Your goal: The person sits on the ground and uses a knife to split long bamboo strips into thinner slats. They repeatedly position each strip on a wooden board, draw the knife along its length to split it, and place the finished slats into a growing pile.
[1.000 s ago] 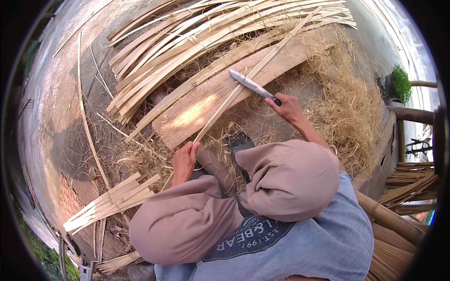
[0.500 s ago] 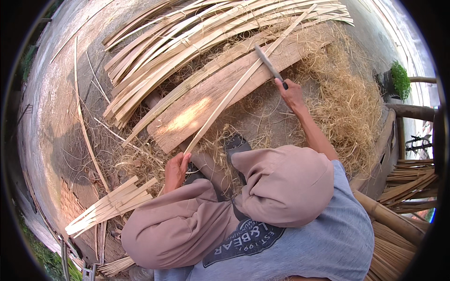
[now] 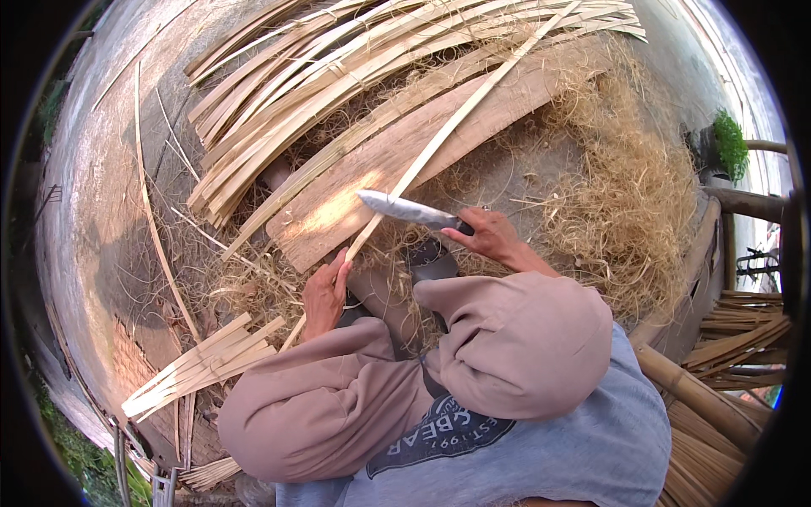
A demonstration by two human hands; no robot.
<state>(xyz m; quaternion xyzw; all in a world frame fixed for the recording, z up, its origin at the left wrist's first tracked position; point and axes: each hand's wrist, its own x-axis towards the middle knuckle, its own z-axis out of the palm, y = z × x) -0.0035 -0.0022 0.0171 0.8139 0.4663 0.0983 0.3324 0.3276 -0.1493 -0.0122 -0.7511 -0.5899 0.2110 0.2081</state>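
Where the short bundle of pale strips [image 3: 203,367] lies at near left, its degree of finish cannot be told. Next to the right, the left hand [image 3: 325,296] grips the near part of the work strip [image 3: 465,111]. This strip runs diagonally across the plank [image 3: 317,221] toward the far right, over the end of the far pile of long strips [image 3: 338,84]. The knife [image 3: 405,209], its handle clasped by the right hand [image 3: 490,234], crosses the strip's near portion; exact blade contact is unclear. At right, heaped shavings [image 3: 634,203] suggest considerable scraping is done; the held strip appears unfinished.
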